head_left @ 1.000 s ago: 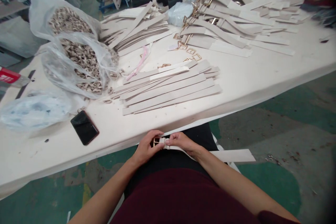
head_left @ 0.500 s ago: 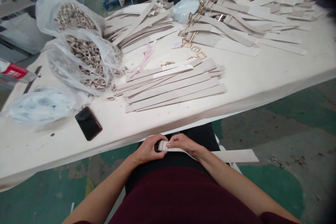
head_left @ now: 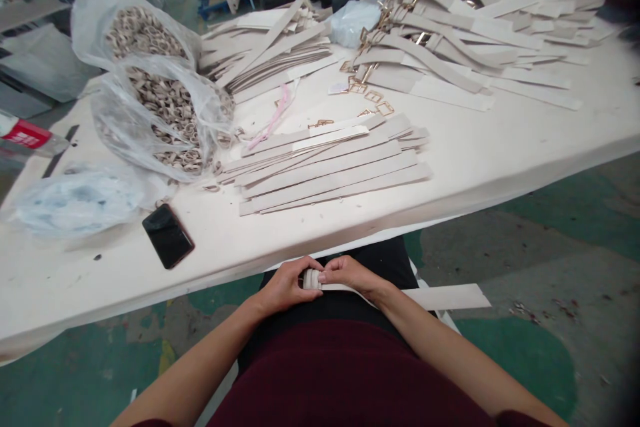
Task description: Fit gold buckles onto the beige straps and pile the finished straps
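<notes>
Left of the hands, a clear plastic bag (head_left: 106,117) of beige loops (head_left: 167,103) sits on the desk (head_left: 285,233), beyond a smartphone (head_left: 168,236). The left hand (head_left: 290,285) pinches the banded end of a beige belt strap (head_left: 443,297). Flat strips (head_left: 330,175) lie ahead of both hands. The right hand (head_left: 353,275) grips the strap just beside, its tail passing under that forearm. Buckled straps (head_left: 450,47) heap beyond, rightward.

The held strap (head_left: 449,297) is pale cream; the table straps (head_left: 335,170), greyish beige; the small loops (head_left: 167,101), tan; the loose buckles (head_left: 385,108), gold; the ribbon (head_left: 275,119), pink; the phone (head_left: 168,236), black with a reddish edge; the bottle label (head_left: 27,134), red; the shirt (head_left: 370,373), plain maroon; the trousers (head_left: 390,263), black; the floor (head_left: 520,360), patchy green and grey.
</notes>
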`<state>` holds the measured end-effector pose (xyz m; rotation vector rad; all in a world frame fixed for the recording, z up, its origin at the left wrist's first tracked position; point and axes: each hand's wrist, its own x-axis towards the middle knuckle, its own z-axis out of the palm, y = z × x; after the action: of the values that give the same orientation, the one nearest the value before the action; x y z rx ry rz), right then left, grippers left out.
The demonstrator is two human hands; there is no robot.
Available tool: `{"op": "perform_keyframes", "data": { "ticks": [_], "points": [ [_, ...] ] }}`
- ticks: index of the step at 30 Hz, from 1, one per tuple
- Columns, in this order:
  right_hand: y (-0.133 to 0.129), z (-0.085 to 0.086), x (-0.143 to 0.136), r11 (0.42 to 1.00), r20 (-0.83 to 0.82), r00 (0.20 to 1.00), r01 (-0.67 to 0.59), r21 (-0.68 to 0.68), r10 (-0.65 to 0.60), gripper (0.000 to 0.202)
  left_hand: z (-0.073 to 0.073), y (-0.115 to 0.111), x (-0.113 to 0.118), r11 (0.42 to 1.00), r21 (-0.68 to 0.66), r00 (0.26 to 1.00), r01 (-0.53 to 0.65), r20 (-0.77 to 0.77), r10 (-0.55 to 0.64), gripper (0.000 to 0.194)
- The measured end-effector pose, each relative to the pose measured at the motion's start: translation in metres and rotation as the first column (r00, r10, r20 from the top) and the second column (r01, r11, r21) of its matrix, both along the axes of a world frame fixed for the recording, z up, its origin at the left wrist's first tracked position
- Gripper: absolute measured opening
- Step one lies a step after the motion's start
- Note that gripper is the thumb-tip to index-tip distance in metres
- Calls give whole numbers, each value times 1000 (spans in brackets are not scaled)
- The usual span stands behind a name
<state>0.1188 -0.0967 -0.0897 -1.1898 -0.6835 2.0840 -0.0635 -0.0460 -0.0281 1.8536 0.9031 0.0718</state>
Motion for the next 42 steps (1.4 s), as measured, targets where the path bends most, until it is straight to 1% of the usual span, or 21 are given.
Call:
{"op": "perform_keyframes", "data": {
  "ticks": [2, 4, 6, 8, 10, 11, 13, 15, 17, 18, 19, 20, 21, 23, 25, 30, 32, 35, 37, 39, 42],
  "points": [
    [-2, -1, -2, 999, 30, 1000, 3, 52, -4, 34, -1, -5, -1, 996, -57, 997, -72, 28, 74, 33],
    [-4, 0, -3, 995, 57, 998, -9, 103, 3, 34, -1, -9, -3, 979, -161, 990, -121, 56, 132, 35],
    [-6, 3, -4, 987, 98, 995, -43, 156, 28, 33, 1, -10, -6, 949, -290, 986, -122, 75, 150, 39],
    [-7, 9, -3, 970, 167, 985, -89, 226, 52, 32, 3, -7, -8, 910, -403, 985, -95, 95, 145, 41],
    [-7, 14, -2, 948, 241, 969, -124, 293, 53, 31, 5, -4, -9, 883, -465, 984, -71, 113, 139, 40],
    [-7, 15, -2, 938, 270, 962, -136, 318, 48, 30, 6, -2, -9, 880, -471, 983, -66, 118, 137, 39],
    [-8, 18, -1, 923, 308, 950, -156, 352, 44, 30, 6, -1, -10, 897, -437, 985, -65, 116, 128, 35],
    [-9, 18, -2, 913, 320, 946, -174, 370, 50, 29, 5, -2, -11, 937, -340, 988, -77, 97, 116, 31],
    [-10, 18, -3, 911, 308, 950, -176, 372, 57, 29, 3, -4, -13, 973, -206, 991, -103, 64, 118, 27],
    [-10, 18, -4, 912, 300, 952, -174, 371, 59, 29, 3, -5, -14, 981, -156, 991, -117, 50, 127, 24],
    [-10, 18, -4, 913, 294, 954, -172, 370, 60, 29, 2, -6, -16, 981, -143, 989, -132, 45, 140, 23],
    [-10, 18, -4, 913, 291, 955, -172, 371, 62, 28, 2, -6, -17, 974, -174, 987, -144, 50, 155, 22],
    [-10, 18, -4, 911, 292, 954, -173, 373, 62, 28, 2, -6, -19, 959, -237, 983, -153, 64, 172, 22],
    [-10, 17, -4, 910, 290, 955, -173, 376, 61, 28, 3, -4, -23, 909, -387, 974, -153, 95, 204, 25],
    [-10, 15, -3, 916, 273, 960, -162, 367, 60, 29, 4, 0, -26, 861, -489, 971, -139, 103, 216, 30],
    [-10, 13, -4, 933, 254, 963, -169, 318, 88, 31, -4, 4, -26, 799, -587, 969, -131, 92, 227, 32],
    [-10, 12, -3, 943, 233, 967, -168, 286, 101, 31, -9, 2, -21, 803, -578, 963, -142, 106, 247, 32],
    [-9, 10, -2, 956, 175, 978, -153, 249, 111, 31, -11, -2, -13, 851, -502, 963, -154, 118, 244, 31],
    [-9, 9, -1, 960, 135, 982, -161, 229, 132, 33, -8, -2, -10, 866, -483, 967, -129, 132, 218, 30],
    [-10, 7, 0, 962, 108, 983, -169, 214, 149, 36, -3, -1, -7, 862, -497, 971, -99, 141, 193, 30],
    [-11, 7, 0, 957, 128, 982, -169, 234, 142, 37, 3, 2, -3, 865, -488, 976, -116, 105, 190, 28]
  ]
}}
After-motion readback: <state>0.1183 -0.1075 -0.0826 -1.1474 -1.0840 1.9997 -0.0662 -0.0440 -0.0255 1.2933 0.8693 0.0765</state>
